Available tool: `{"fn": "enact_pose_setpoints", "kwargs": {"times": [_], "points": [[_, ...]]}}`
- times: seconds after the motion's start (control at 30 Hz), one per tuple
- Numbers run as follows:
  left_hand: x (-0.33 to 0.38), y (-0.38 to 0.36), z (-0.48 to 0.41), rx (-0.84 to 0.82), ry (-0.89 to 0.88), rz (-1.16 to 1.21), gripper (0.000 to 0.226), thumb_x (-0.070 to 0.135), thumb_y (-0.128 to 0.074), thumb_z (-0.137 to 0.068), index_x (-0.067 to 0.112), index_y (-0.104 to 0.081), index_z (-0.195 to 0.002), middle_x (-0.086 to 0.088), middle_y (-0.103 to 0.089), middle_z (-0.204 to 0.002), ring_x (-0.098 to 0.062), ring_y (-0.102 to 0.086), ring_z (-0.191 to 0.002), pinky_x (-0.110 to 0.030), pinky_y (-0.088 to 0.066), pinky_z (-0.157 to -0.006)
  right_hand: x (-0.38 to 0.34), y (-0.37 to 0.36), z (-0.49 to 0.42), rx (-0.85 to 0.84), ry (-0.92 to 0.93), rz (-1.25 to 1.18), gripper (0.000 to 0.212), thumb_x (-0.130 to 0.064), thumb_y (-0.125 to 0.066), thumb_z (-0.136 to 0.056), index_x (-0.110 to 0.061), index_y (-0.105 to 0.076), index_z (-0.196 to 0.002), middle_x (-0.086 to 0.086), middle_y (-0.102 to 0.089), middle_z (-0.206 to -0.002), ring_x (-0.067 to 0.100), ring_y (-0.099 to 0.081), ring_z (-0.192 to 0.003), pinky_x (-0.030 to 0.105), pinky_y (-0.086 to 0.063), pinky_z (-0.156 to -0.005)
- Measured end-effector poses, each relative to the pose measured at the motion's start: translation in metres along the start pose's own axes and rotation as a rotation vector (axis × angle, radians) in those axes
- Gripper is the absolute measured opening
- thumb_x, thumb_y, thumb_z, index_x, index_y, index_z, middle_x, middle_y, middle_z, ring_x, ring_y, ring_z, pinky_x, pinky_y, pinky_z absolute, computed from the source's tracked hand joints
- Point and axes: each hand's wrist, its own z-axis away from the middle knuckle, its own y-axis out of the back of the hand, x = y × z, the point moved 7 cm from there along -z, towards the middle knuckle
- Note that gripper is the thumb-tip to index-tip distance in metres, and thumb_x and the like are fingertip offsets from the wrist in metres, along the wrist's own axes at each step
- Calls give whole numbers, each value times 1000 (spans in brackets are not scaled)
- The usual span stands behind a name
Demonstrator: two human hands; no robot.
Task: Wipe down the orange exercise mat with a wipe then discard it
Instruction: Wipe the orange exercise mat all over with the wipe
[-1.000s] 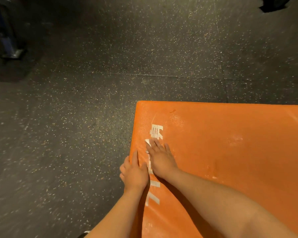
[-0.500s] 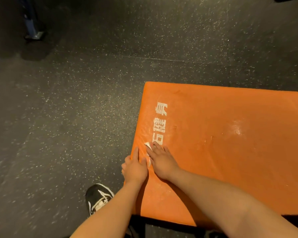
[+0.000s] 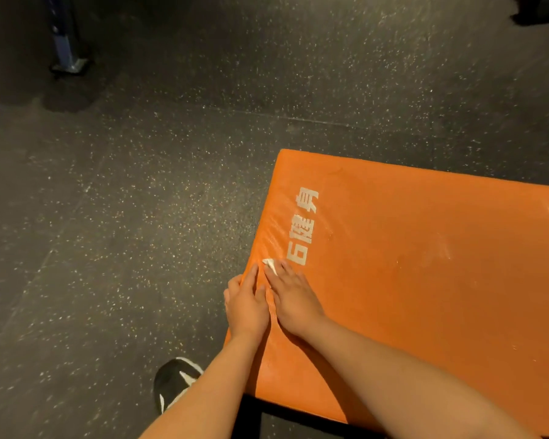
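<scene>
A: Now, what have the fingers got?
B: From my end, the fingers (image 3: 282, 274) of the right hand (image 3: 293, 299) lie straight, pressing the white wipe (image 3: 270, 264) flat on the orange mat (image 3: 425, 280); a corner pokes out at twelve o'clock. The left hand (image 3: 246, 304) holds nothing and rests flat on the mat's edge at nine o'clock, touching the right.
A: And around them?
B: I see white lettering (image 3: 305, 226) at one o'clock, a black shoe (image 3: 175, 380) on the speckled floor (image 3: 140, 217) at seven, and a metal post (image 3: 69, 58) far off at eleven.
</scene>
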Motion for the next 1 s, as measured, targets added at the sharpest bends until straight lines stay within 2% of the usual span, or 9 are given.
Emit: {"fn": "enact_pose_setpoints", "kwargs": {"times": [0.2,0.3,0.4,0.53,0.6,0.7,0.8,0.9,1.0], "points": [[28,16,-74,23,-81,-16,48,21,-56,-99,30,-50,-146,-11,-49,-131,-29,-41,-124,-35,-32,-108,-5,27,-41,107,-26,-43,62,-10,-38,-105,-24,-18,-162,2,-5,-170,20,-1,-157,40,-17,-125],[21,12,-88,-29,-62,-24,48,24,-55,-100,30,-48,-147,-11,-48,-134,-29,-42,-126,-34,-31,-109,-5,23,-46,100,-83,-71,62,-11,-41,-103,-26,-24,-160,8,-7,-167,25,-6,-155,38,-25,-122],[3,2,-79,-92,-37,-49,48,22,-53,-100,27,-46,-148,-10,-44,-146,-29,-40,-134,-38,-30,-113,6,13,-45,73,-132,-38,66,-9,-40,-102,-25,-16,-162,6,-11,-168,27,-1,-156,40,-18,-125],[-28,-1,-48,-137,18,-80,53,27,-52,-99,27,-42,-151,-9,-35,-156,-29,-29,-144,-39,-24,-117,8,-5,-36,44,-164,6,68,-9,-35,-104,-26,-7,-163,-4,0,-171,23,5,-157,42,-4,-126],[-39,4,-27,-112,94,-64,54,34,-50,-99,31,-39,-152,-6,-37,-155,-29,-32,-141,-39,-26,-116,-8,-15,-26,22,-69,3,64,-11,-35,-104,-27,-13,-162,-4,-5,-170,22,-1,-157,41,-4,-125],[-53,10,6,-77,203,-102,52,41,-44,-100,38,-36,-151,-4,-36,-156,-30,-30,-142,-44,-26,-118,-35,-38,-7,-134,153,29,56,-12,-35,-105,-22,-27,-160,-1,-16,-169,24,-9,-156,38,-7,-125],[-69,13,39,-102,320,-145,57,42,-44,-101,41,-25,-155,-5,-24,-161,-33,-22,-143,-46,-26,-118,-31,-40,2,-179,229,124,55,-11,-40,-104,-19,-34,-158,1,-18,-169,25,-8,-156,43,-6,-127],[-75,13,56,-133,371,-81,60,43,-45,-102,40,-20,-157,-6,-9,-163,-36,-21,-142,-45,-28,-114,-11,-23,0,-59,101,155,63,-11,-40,-102,-27,-24,-160,-4,-11,-170,23,-2,-157,44,-3,-125],[-75,9,58,-122,405,80,61,36,-50,-102,37,-22,-157,-8,-1,-162,-36,-34,-138,-41,-31,-114,-4,-19,3,-39,-103,105,61,-15,-35,-105,-20,-15,-163,2,-3,-171,22,3,-157,41,1,-125]]}}
